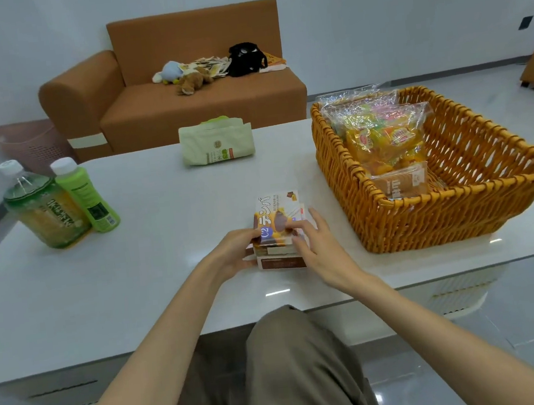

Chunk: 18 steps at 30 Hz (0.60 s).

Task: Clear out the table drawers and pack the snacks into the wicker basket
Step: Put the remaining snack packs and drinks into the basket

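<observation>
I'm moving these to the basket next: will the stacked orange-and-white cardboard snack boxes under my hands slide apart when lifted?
Likely stiff: the stacked orange-and-white cardboard snack boxes show flat faces, square edges. Smooth printed faces may slip, since the layers sit offset.

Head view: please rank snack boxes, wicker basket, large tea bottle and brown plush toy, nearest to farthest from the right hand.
1. Snack boxes, touching the right hand.
2. Wicker basket, just to its right.
3. Large tea bottle, far left on the table.
4. Brown plush toy, on the sofa.
</observation>
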Available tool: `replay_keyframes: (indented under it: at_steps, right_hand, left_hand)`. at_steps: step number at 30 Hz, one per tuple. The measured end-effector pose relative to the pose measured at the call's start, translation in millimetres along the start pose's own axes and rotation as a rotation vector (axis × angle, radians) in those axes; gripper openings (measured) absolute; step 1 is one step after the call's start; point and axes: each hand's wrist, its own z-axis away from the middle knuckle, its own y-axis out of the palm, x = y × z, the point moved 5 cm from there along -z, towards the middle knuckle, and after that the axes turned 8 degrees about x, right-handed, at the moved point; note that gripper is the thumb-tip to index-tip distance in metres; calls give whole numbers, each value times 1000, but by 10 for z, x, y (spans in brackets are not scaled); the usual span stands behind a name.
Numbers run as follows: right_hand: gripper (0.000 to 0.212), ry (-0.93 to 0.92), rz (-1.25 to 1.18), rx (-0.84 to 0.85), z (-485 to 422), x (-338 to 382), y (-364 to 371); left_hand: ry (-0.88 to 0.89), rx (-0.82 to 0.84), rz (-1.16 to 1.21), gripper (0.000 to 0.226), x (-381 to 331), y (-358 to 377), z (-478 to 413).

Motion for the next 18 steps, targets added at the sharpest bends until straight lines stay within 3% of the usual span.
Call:
replay_keyframes:
  at_steps: [2, 6, 9, 14, 18]
  right_hand:
    - [21, 71, -101, -11, -41, -3, 0]
    - [57, 277, -474, 129, -115, 11, 146]
    - [69, 334, -567, 124, -232, 9, 225]
    - [33, 282, -635, 52, -605, -100, 361]
    - [24, 254, -689, 26, -1004, -111, 426]
  left_hand:
    - [-24, 37, -4, 12, 47, -116, 87]
    - [-59, 80, -28, 17, 90, -221, 143]
    - [-60, 89, -51, 19, 58, -238, 99]
    - [-18, 110, -16, 19, -14, -391, -87]
    - [20, 77, 20, 35, -88, -593, -365]
